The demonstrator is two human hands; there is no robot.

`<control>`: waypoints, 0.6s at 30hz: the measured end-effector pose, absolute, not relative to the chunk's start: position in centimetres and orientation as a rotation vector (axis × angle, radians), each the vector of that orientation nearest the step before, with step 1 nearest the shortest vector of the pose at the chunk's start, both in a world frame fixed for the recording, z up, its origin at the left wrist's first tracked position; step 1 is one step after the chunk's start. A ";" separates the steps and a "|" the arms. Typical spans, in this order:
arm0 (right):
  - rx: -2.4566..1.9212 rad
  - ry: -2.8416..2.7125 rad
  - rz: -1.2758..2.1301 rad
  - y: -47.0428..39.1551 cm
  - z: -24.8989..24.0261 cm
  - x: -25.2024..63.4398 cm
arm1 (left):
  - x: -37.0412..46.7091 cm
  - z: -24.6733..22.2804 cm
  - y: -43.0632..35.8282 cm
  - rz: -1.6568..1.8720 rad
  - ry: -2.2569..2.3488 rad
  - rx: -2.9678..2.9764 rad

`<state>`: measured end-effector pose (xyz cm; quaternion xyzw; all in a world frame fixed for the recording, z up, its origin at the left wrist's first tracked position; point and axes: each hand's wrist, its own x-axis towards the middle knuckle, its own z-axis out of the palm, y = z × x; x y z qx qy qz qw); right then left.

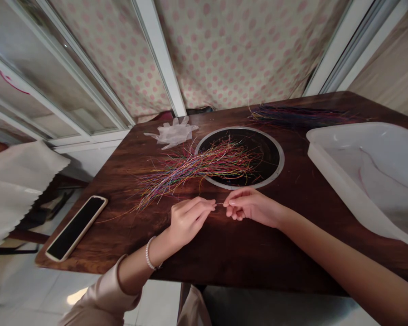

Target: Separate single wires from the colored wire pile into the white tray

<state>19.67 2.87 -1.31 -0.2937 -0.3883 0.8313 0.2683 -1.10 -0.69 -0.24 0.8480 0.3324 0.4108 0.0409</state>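
Low in the frame, at centre, the left hand [189,220] and the right hand [250,207] meet fingertip to fingertip just above the counter [224,253]. Each pinches one end of a fine strand [219,204] stretched between them. It is so thin that its colour is hard to make out. Holding it taut between two pinches keeps a single thread apart from the rest.

Just beyond the hands, a loose heap of multicoloured threads [193,167] fans from the left centre of the frame across the rim of a round dark inset ringed in metal [275,156], near enough to draw from. At lower left a phone [76,227] lies face up with its screen dark, clear of the threads. A white plastic tub [360,172] fills the right side. Farther back, a crumpled clear glove [174,132] sits at upper centre-left, and a second, darker bundle of threads [299,115] lies along the far edge at upper right.

No brand, label or writing can be read anywhere.
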 end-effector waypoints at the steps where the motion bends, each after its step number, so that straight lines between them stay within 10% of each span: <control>1: -0.773 -1.052 2.253 2.9 -1.3 19.7 | -1.1 -0.2 -0.7 1.272 1.006 2.590; 18: -0.970 -1.821 1.041 1.9 -1.6 18.8 | -0.6 -0.3 -0.5 1.242 1.201 2.446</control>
